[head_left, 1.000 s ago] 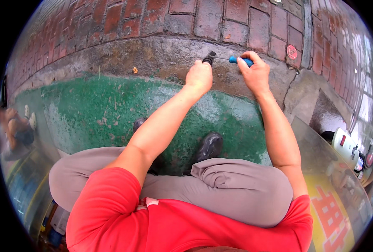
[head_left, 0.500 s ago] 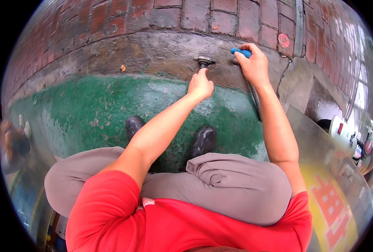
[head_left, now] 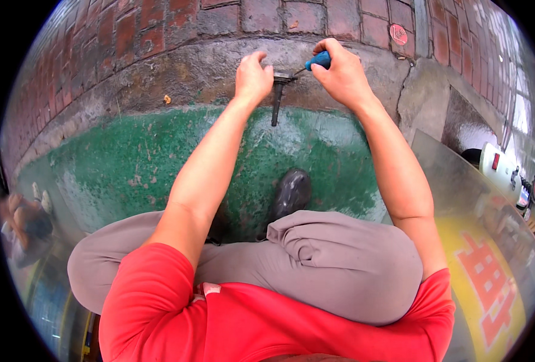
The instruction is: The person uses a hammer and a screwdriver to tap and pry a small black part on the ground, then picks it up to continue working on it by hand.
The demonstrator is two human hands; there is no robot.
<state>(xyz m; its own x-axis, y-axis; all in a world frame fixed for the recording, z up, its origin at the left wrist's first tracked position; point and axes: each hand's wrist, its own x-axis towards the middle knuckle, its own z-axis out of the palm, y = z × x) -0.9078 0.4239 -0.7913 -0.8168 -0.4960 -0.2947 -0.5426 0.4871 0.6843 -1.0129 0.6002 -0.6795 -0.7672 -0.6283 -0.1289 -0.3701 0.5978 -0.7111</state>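
The black tool [head_left: 277, 104] is just to the right of the left grip [head_left: 253, 79], with its wide head [head_left: 285, 77] at the fingers and its handle pointing back toward the person. The left grip has curled fingers at the end of this head, and I think it steadies the tool there; how firmly it closes, I cannot tell, because the fingertips are hidden.

The right grip [head_left: 344, 77] is closed around the blue-handled driver [head_left: 319, 61], the thumb pressing from the near side. Its thin shaft [head_left: 301, 71] slants leftward to the head, probably so that the tip can be guided exactly; whether it touches is too small to see.

Below both grips are the concrete strip [head_left: 207, 72] and, nearer to the person, the green floor [head_left: 159, 157].
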